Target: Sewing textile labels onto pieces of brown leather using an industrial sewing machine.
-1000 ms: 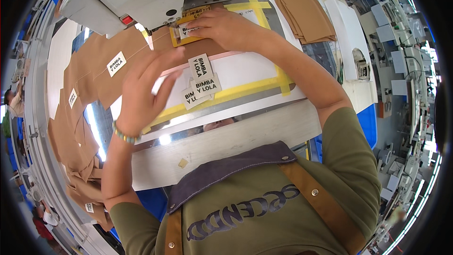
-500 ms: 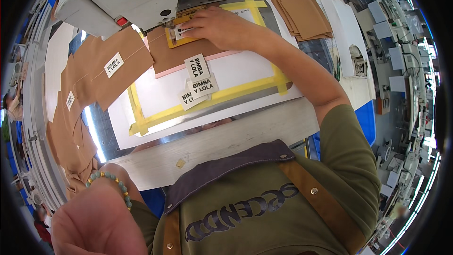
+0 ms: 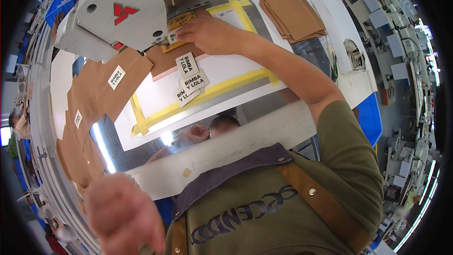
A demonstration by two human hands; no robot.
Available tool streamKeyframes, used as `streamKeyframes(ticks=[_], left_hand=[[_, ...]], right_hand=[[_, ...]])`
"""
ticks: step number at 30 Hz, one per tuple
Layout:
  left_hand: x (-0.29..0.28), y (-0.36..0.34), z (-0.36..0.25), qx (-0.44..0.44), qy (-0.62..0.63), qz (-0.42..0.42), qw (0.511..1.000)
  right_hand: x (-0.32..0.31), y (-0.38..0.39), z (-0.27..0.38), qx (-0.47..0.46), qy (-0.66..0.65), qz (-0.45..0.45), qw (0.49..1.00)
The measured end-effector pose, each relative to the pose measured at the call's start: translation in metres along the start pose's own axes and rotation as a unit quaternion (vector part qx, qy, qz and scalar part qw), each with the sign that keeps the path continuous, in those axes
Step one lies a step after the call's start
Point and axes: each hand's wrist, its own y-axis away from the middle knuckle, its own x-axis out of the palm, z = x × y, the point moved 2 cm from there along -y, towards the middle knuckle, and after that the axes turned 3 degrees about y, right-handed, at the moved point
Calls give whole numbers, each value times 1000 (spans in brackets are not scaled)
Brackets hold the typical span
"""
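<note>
Resting right hand [image 3: 205,33], fingers outstretched, on your far label [image 3: 173,36]: likely light, pliable; hold edges. Left hand [image 3: 120,212]: blurred, can't tell.

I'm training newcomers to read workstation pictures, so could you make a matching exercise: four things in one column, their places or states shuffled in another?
Column one
1. Left hand
2. Right hand
3. Loose labels
4. Stack of brown pieces

Column two
A. Pale with dark print, overlapping one another
B. Blurred, toward the lower left of the picture
C. Toward the upper right, beyond the right forearm
D. Fingers at the yellow frame, next to the sewing machine

Right pairs: 1-B; 2-D; 3-A; 4-C
</note>
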Motion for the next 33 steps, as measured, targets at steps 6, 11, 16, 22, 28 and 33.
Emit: streamKeyframes(ticks=[6,11,16,22,28,33], left_hand=[[18,47,107,-268,-163,356,880],[-2,115,157,-337,-200,396,830],[10,119,185,-342,-205,401,825],[29,114,194,-366,-167,391,828],[51,103,207,-331,-159,385,847],[58,106,216,-307,-143,404,850]], right_hand=[[-29,13,4,21,-69,16,997],[-56,67,-36,59,-63,-92,992],[-41,87,-79,241,-95,-175,950],[-32,90,-78,267,-115,-168,942],[-32,95,-102,228,-105,-152,956],[-25,101,-109,222,-124,-157,954]])
